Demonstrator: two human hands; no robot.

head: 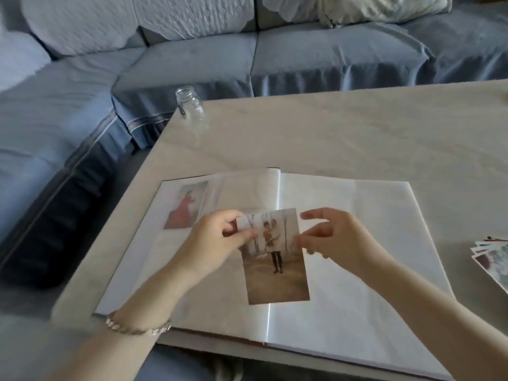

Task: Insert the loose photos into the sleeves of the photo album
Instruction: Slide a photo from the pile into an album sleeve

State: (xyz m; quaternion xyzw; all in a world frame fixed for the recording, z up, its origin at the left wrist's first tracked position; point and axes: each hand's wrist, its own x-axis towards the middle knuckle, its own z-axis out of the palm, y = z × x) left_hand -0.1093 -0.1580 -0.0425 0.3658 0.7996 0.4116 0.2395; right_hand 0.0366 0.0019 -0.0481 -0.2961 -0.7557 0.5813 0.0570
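1. The photo album [371,243] lay open and flat on the pale table [330,133], toward the table's 6 o'clock side, with its near edge close to the person
2. The left hand [217,240] held one loose photo [275,270] above the album's spine, pinching the print's 10 o'clock corner between thumb and curled fingers
3. That photo was in portrait format, tilted slightly, and showed a standing figure on brownish ground; it overlapped both pages
4. The right hand [335,237] hovered at the photo's 3 o'clock edge, fingers spread and loosely bent, gripping nothing; the forefinger pointed toward 9 o'clock, and whether the thumb tip touched the print's edge could not be told
5. One photo of a figure in red [187,207] already sat under a clear sleeve at the 11 o'clock corner of the left page; the right page looked white
6. A fanned stack of loose photos [494,257] rested on the table at 3 o'clock from the album, well apart from it and cut off by the frame
7. A clear glass jar [191,105] stood upright, without a lid, at the table's 10 o'clock corner
8. A bracelet [132,327] circled the left wrist
9. A blue sofa [330,56] with pale cushions ran round the table from 9 to 12 o'clock
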